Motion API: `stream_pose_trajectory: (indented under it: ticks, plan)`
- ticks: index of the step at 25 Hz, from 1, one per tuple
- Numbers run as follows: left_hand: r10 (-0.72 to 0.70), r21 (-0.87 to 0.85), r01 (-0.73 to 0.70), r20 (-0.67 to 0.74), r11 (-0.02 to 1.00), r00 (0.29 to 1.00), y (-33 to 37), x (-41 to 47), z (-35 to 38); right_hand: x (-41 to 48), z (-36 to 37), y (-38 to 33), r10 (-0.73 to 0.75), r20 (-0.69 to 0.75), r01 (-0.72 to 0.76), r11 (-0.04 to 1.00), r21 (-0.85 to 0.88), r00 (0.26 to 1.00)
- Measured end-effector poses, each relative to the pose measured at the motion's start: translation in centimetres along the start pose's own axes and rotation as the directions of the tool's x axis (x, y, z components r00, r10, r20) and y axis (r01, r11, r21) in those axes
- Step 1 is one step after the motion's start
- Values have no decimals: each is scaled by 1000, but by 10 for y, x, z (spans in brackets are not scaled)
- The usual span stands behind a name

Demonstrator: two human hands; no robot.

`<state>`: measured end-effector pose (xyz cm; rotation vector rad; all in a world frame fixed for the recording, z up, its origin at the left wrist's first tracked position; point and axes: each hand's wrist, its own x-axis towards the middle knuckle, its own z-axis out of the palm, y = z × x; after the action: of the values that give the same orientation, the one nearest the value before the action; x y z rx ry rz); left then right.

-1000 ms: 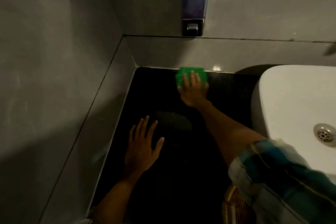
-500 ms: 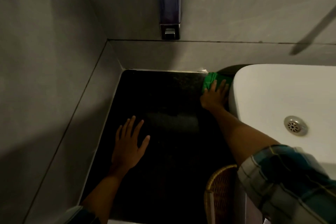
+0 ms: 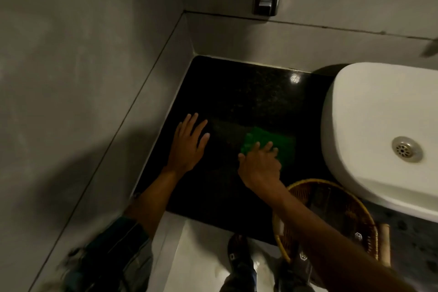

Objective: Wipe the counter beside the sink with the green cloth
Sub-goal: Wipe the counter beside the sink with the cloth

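Observation:
The green cloth [image 3: 277, 143] lies flat on the black speckled counter [image 3: 248, 92], near its middle and left of the white sink [image 3: 369, 111]. My right hand [image 3: 259, 166] presses down on the cloth's near left part, fingers spread over it. My left hand [image 3: 188, 143] rests flat on the bare counter to the left of the cloth, fingers apart, holding nothing.
Grey walls close the counter at the left and back. A soap dispenser [image 3: 266, 1] hangs on the back wall. A wicker basket [image 3: 331, 216] sits at the counter's front edge beside the sink. My shoes [image 3: 239, 258] stand on the pale floor below.
My right hand has dragged the cloth from the back corner beside the sink toward the front middle of the counter. The left hand has stayed flat on the counter.

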<state>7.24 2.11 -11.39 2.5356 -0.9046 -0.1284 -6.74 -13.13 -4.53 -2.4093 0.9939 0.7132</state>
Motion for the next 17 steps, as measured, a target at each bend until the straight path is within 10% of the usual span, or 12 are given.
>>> stream_pose_trajectory:
  ticks: [9, 17]
  plan:
    - [-308, 16, 308, -25, 951, 951, -32, -165, -13, -81, 123, -34, -712, 94, 697, 638, -327, 696]
    - [-302, 77, 307, -67, 949, 951, -23, -167, -17, -47, 70, 8, -250, -44, 237, 952, -192, 967]
